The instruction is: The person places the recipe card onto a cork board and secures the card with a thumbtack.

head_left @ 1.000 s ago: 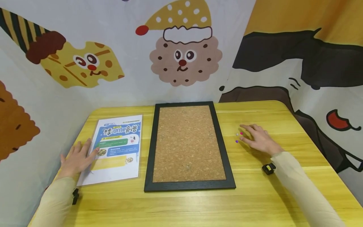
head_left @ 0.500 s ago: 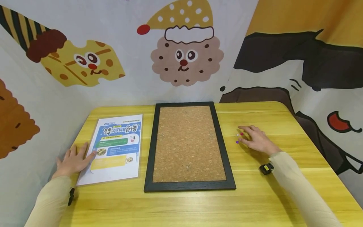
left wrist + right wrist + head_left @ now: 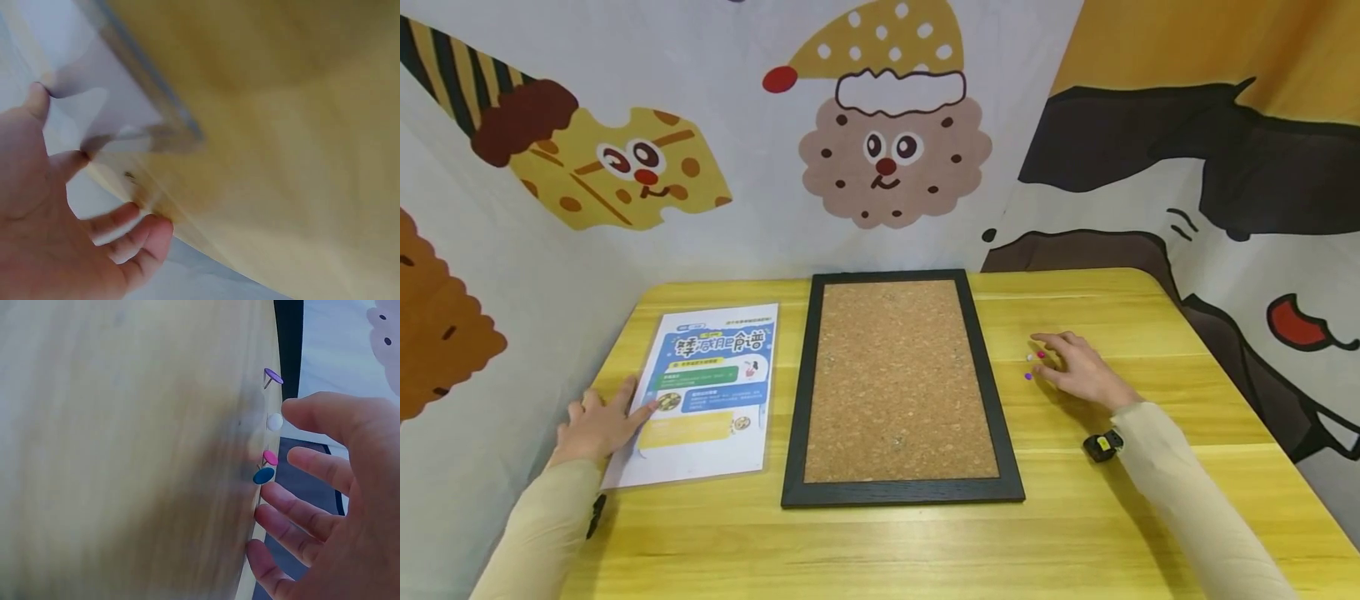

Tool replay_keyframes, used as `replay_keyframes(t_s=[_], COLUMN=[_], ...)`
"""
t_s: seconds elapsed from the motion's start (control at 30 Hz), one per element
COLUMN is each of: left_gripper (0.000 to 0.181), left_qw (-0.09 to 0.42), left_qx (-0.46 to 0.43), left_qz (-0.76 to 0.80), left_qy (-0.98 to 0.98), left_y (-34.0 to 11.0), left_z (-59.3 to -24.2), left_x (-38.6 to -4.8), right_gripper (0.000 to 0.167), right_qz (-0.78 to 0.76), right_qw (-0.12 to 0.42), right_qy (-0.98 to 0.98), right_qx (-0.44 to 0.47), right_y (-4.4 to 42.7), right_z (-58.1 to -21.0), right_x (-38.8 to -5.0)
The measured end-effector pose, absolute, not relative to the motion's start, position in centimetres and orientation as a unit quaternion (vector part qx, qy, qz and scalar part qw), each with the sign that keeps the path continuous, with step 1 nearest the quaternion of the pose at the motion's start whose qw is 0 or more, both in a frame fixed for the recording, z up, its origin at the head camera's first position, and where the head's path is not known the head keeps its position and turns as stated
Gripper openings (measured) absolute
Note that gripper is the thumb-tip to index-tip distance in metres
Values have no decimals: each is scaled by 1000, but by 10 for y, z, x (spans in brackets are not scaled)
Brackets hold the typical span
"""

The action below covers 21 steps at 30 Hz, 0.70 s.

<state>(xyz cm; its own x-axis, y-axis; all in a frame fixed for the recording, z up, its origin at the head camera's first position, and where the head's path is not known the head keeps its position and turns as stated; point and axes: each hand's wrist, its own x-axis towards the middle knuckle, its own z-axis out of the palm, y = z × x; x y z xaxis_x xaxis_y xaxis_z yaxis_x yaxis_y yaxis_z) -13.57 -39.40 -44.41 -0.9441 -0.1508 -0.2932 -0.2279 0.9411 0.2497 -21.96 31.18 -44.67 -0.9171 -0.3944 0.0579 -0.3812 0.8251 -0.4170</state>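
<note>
- On the bench's (image 3: pixel 715 537) left, a shiny blue-and-white sheet (image 3: pixel 706 397) is touched by the left hand (image 3: pixel 597 427), fingers spread.
- Purple, white, pink and blue round-topped pins (image 3: pixel 270 457) are found beside the right hand (image 3: pixel 1086 371), fingers loosely bent.

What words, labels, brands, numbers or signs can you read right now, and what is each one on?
"减肥食谱": large title on the printed sheet; the start of that title is unclear.
Too small to read: the sheet's smaller lines, above the title and in the coloured boxes below it.
Black wrist device at the right sleeve: yellow patch, any print too small.
No text visible on the tacks or corkboard.
</note>
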Motion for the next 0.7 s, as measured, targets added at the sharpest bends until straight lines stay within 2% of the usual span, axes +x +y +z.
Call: replay_keyframes(t_s=[0.47, 0.7], left_gripper=[80, 83], left_qw=[155, 128], left_qx=[-177, -114], left_qz=[187, 187], left_qy=[954, 967], left_y=[-371, -383], left_z=[-428, -442], left_x=[-140, -141], right_gripper=[55, 53], right_qz=[-224, -226], right_qw=[12, 7], right_qy=[952, 951], right_qx=[-206, -209], right_y=[312, 312], right_z=[-448, -448], right_x=[-218, -218])
